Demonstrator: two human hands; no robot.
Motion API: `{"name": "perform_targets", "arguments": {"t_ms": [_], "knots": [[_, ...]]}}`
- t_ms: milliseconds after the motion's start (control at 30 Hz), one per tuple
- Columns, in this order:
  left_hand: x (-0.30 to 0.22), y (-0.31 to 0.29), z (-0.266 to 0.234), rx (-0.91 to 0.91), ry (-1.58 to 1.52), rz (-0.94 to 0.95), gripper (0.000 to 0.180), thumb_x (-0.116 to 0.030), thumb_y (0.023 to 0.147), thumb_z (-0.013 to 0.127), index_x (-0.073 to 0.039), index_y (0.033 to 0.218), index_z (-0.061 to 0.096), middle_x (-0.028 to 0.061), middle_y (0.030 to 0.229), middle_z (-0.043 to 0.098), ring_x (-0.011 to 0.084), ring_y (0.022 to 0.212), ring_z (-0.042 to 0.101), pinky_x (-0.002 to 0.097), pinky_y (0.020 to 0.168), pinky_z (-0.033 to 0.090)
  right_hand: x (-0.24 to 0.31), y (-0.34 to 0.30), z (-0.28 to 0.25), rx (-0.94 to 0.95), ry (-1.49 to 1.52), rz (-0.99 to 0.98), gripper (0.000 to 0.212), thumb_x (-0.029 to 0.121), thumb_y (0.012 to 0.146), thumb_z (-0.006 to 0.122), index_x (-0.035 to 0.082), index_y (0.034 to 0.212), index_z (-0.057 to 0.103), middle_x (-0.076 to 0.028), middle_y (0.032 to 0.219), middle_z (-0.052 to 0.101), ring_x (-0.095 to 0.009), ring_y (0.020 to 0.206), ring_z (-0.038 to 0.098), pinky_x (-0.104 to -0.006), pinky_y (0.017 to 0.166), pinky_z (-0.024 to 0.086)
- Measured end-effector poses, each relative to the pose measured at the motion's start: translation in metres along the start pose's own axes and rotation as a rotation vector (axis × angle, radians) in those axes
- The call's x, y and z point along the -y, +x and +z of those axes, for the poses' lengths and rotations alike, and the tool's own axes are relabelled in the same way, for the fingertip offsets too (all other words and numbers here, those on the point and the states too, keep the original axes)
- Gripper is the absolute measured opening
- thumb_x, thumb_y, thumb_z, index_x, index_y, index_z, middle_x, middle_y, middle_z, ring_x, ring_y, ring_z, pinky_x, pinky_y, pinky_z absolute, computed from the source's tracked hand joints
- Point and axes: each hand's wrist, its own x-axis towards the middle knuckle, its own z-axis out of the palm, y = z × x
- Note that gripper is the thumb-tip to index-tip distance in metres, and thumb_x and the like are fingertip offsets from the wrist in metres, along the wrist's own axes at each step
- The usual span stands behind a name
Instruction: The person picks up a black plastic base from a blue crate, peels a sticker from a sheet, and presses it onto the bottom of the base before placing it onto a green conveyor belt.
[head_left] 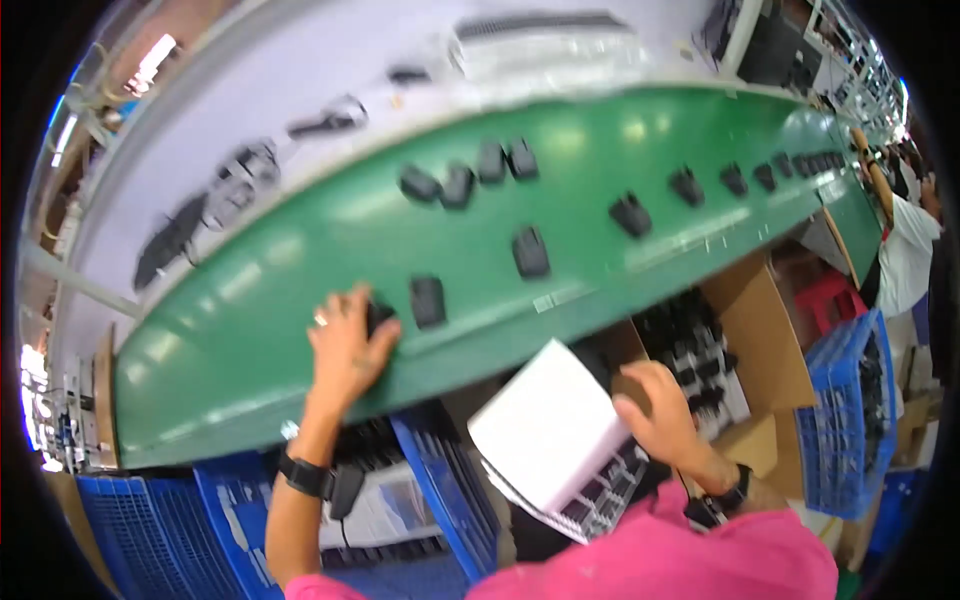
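Observation:
My left hand (345, 345) reaches onto the green belt with its fingers curled round a small black device (378, 316), mostly hidden by the hand. Just right of it lies a similar black device (427, 301), and another device (531, 252) sits farther along. My right hand (662, 412) is closed on a dark, rounded thing (632, 394) whose kind I cannot make out. Beside that hand, a white sheet or panel (545, 425) stands tilted in front of my body, with a white slotted tray (610, 490) at its lower edge.
More black devices (458, 186) are spread along the belt (300, 270). Beneath its near edge stand blue crates (450, 490) and a cardboard box (765, 335) with black parts. Another blue crate (850, 415) is at right. Cables and plastic wrap (545, 55) lie beyond the belt. Someone's arm (877, 180) shows far right.

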Motion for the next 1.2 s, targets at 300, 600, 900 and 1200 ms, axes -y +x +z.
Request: {"name": "perform_targets", "arguments": {"t_ms": [300,600,900,1200], "knots": [[-0.095,-0.095,-0.001,-0.298,-1.432,-0.096,0.054,-0.027,0.095,0.051,-0.009,0.140,0.025,0.0135,0.109,0.057,0.0148,0.070,0.058,0.0275,0.057,0.048,0.011,-0.073,0.019,-0.027,0.159,0.360,0.038,0.013,0.079,0.068,-0.006,0.107,0.051,-0.019,0.111,0.045,-0.030,0.102,0.046,-0.0365,0.085,0.041],[-0.225,-0.156,0.062,0.274,-1.951,-0.115,0.060,-0.015,0.080,0.061,-0.009,0.130,0.029,0.0167,0.111,0.052,0.0176,0.074,0.055,0.0259,0.061,0.044,0.010,-0.083,0.045,-0.047,0.219,0.399,0.031,0.010,0.080,0.066,-0.006,0.103,0.051,-0.015,0.102,0.048,-0.025,0.093,0.048,-0.0327,0.078,0.042],[-0.223,-0.156,0.076,0.299,-2.289,-0.186,0.062,-0.026,0.081,0.062,-0.014,0.131,0.027,0.0218,0.115,0.051,0.0202,0.073,0.057,0.0250,0.057,0.044,0.002,-0.083,0.051,-0.182,0.272,0.492,0.025,0.007,0.082,0.065,-0.005,0.098,0.052,-0.012,0.094,0.051,-0.019,0.085,0.050,-0.0289,0.072,0.043],[-0.229,-0.152,0.072,0.217,-2.204,-0.279,0.066,-0.038,0.088,0.058,-0.014,0.140,0.023,0.0203,0.098,0.057,0.0175,0.063,0.053,0.0256,0.051,0.044,0.002,-0.108,0.030,-0.258,0.370,0.577,0.019,0.004,0.083,0.064,-0.005,0.094,0.052,-0.009,0.086,0.054,-0.014,0.076,0.052,-0.0251,0.065,0.043]]}}
